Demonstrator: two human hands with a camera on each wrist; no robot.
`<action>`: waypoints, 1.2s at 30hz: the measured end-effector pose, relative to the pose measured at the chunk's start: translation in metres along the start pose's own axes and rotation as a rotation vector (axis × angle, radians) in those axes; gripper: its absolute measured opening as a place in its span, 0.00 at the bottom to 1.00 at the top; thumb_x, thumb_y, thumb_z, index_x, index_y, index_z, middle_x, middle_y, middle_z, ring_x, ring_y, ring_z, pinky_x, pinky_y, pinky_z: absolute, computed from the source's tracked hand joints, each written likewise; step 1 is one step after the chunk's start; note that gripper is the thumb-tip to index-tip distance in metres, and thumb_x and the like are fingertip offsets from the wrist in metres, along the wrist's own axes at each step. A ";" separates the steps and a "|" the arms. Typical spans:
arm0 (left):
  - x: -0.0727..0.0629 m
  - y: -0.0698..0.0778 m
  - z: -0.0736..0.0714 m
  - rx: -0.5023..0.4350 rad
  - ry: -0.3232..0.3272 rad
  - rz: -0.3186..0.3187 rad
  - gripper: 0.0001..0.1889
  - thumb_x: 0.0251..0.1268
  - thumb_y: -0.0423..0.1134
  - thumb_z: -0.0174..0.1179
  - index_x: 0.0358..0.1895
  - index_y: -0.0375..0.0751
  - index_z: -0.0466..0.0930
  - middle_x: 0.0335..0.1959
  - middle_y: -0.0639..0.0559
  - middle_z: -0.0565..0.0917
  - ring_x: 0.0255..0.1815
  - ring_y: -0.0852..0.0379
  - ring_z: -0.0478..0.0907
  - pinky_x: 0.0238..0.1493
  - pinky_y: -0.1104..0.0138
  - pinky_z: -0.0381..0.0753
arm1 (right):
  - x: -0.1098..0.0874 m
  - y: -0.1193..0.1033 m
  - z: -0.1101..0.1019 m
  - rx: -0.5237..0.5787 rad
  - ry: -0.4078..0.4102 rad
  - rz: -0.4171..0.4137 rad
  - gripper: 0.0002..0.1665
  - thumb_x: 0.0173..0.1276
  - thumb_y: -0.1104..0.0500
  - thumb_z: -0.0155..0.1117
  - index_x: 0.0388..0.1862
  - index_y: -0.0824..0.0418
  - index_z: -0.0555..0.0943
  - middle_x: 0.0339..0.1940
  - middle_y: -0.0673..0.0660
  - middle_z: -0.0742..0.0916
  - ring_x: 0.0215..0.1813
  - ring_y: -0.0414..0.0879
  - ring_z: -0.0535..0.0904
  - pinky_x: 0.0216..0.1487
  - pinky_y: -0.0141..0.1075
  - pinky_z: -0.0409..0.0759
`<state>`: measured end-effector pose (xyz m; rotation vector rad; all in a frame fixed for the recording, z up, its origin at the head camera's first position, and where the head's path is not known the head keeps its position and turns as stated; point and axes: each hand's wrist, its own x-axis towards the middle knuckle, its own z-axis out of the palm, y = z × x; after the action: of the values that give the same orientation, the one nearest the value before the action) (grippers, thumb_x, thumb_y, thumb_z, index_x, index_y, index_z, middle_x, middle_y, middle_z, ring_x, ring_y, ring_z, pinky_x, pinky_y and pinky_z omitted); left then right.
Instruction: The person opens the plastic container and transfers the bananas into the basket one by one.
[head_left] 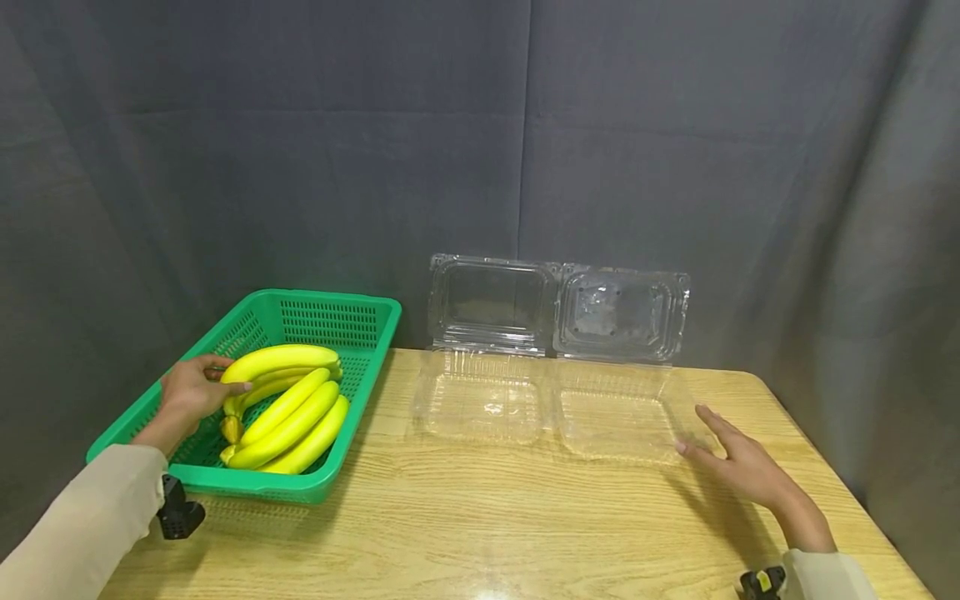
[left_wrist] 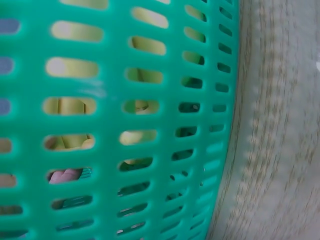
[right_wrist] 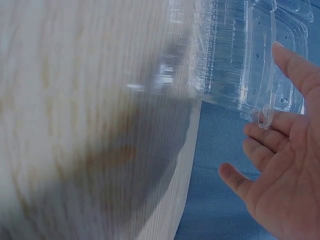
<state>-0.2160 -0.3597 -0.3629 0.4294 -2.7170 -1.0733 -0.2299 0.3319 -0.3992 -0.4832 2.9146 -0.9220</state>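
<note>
In the head view, my left hand reaches into the green plastic basket and grips the back bunch of bananas by its left end, thumb in front and fingers behind. A second bunch of bananas lies in front of it. My right hand is held with fingers spread beside the right clear plastic clamshell container, close to its right edge; whether it touches is hard to tell. The left wrist view shows mostly the slotted basket wall, with yellow bananas behind it.
Left of that container stands another clear clamshell container, side by side with it, both lids raised against the grey curtain. All of it rests on a wood-grain table, whose right edge runs past my right hand.
</note>
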 end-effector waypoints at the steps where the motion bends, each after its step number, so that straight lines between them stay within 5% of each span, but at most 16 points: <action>1: 0.000 0.000 0.000 -0.002 -0.001 -0.004 0.29 0.61 0.39 0.67 0.60 0.23 0.69 0.57 0.22 0.68 0.58 0.24 0.60 0.44 0.46 0.76 | 0.000 0.000 0.000 0.000 -0.002 0.000 0.49 0.74 0.45 0.55 0.76 0.72 0.44 0.73 0.78 0.53 0.68 0.80 0.50 0.59 0.71 0.54; 11: 0.001 -0.001 0.000 -0.004 -0.025 -0.038 0.30 0.60 0.38 0.68 0.61 0.24 0.69 0.58 0.22 0.68 0.54 0.27 0.66 0.40 0.50 0.79 | 0.000 0.000 0.000 0.003 -0.006 0.009 0.50 0.73 0.44 0.55 0.77 0.71 0.44 0.73 0.78 0.53 0.68 0.80 0.50 0.59 0.72 0.54; 18: 0.002 -0.003 0.000 -0.057 -0.045 -0.031 0.32 0.56 0.35 0.71 0.61 0.22 0.69 0.55 0.22 0.71 0.39 0.37 0.79 0.35 0.55 0.83 | 0.000 0.000 -0.001 0.010 -0.008 0.004 0.49 0.74 0.45 0.55 0.77 0.72 0.44 0.73 0.78 0.53 0.68 0.80 0.50 0.59 0.71 0.55; 27: 0.002 -0.002 -0.001 -0.069 -0.073 -0.021 0.32 0.57 0.34 0.70 0.61 0.20 0.67 0.54 0.22 0.70 0.34 0.41 0.79 0.35 0.56 0.84 | 0.000 0.000 -0.001 -0.003 -0.006 0.005 0.49 0.73 0.45 0.55 0.77 0.70 0.44 0.73 0.77 0.53 0.68 0.79 0.50 0.59 0.71 0.55; 36: -0.001 0.000 -0.003 -0.015 -0.105 -0.022 0.34 0.60 0.37 0.69 0.63 0.20 0.64 0.57 0.21 0.69 0.41 0.36 0.78 0.37 0.54 0.83 | 0.000 -0.002 -0.002 -0.008 0.003 -0.005 0.49 0.74 0.45 0.55 0.76 0.73 0.46 0.73 0.78 0.54 0.69 0.79 0.50 0.60 0.71 0.54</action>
<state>-0.2141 -0.3611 -0.3605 0.4127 -2.7992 -1.1515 -0.2299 0.3315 -0.3961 -0.4900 2.9228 -0.9124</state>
